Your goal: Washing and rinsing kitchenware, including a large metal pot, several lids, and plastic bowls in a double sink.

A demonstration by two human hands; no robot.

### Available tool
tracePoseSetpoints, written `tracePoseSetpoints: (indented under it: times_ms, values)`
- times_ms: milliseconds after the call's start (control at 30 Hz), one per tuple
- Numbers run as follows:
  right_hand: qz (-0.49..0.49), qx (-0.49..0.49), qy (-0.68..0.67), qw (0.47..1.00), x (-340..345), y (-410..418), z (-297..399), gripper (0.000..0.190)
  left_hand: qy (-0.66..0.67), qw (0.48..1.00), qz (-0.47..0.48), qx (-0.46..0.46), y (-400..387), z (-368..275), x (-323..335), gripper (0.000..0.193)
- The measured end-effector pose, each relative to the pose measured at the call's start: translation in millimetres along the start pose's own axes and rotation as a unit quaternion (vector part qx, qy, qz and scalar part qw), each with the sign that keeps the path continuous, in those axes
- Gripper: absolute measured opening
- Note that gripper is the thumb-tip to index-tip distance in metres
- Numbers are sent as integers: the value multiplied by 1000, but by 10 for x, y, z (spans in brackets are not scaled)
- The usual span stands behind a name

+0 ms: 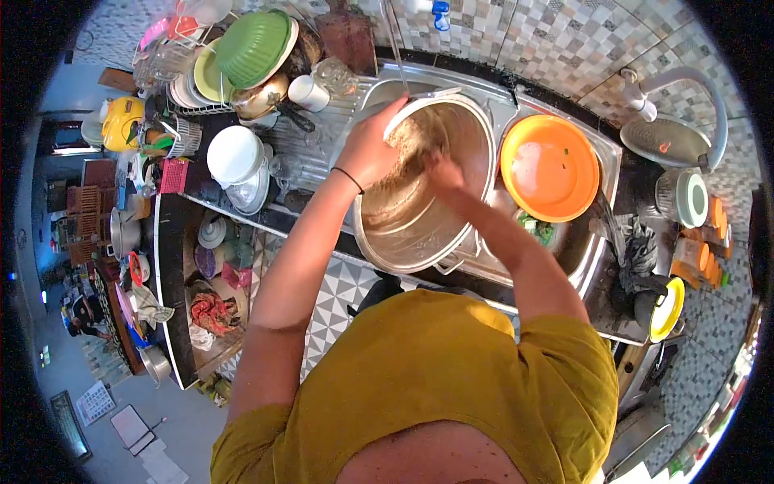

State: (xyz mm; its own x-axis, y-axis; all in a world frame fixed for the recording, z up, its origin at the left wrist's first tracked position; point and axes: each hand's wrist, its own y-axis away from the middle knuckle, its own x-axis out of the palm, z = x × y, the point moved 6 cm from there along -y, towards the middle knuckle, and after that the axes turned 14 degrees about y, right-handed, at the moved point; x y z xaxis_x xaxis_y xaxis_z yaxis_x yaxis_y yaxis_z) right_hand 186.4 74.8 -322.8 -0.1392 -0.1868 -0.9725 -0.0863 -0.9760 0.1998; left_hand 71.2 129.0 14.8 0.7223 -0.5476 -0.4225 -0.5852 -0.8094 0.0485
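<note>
A large round metal pot (417, 254) lies tilted over the steel sink, its mouth facing me and its inside wet and brownish. My left hand (370, 148) grips the pot's upper left rim, with a thin black band at the wrist. Inside the pot, my right hand (444, 175) presses against the inner wall; its fingers are blurred, and whether they hold anything cannot be told. Water seems to run from a thin faucet pipe (396, 45) above the pot. Right of the pot sits an orange plastic basin (549, 168), partly over the other sink bowl.
Left are a white tub (236, 154), a white cup (308, 92) and a dish rack with a green ribbed bowl (254, 48). Right are a black plastic bag (638, 248), a metal strainer (665, 142) and a curved faucet (716, 103). A person sits far off at left.
</note>
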Motion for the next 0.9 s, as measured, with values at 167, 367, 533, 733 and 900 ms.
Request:
tracePoseSetpoints:
  times_ms: [167, 367, 533, 733, 900]
  values:
    - [9, -233, -473, 849, -975, 669, 1663, 43, 25, 1000, 2, 13, -40, 69, 11, 80]
    - [-217, 68, -269, 936, -1544, 99, 602, 39, 4, 1000, 11, -8, 19, 64, -14, 77]
    - [-174, -151, -250, 941, -1063, 196, 1129, 53, 74, 997, 6, -11, -37, 116, 11, 79]
    - [-10, 70, -370, 926, -939, -13, 610, 27, 122, 992, -3, -24, -17, 244, 13, 79]
    - [31, -246, -396, 884, -1249, 516, 1599, 43, 117, 993, 9, -9, -41, 188, -14, 80]
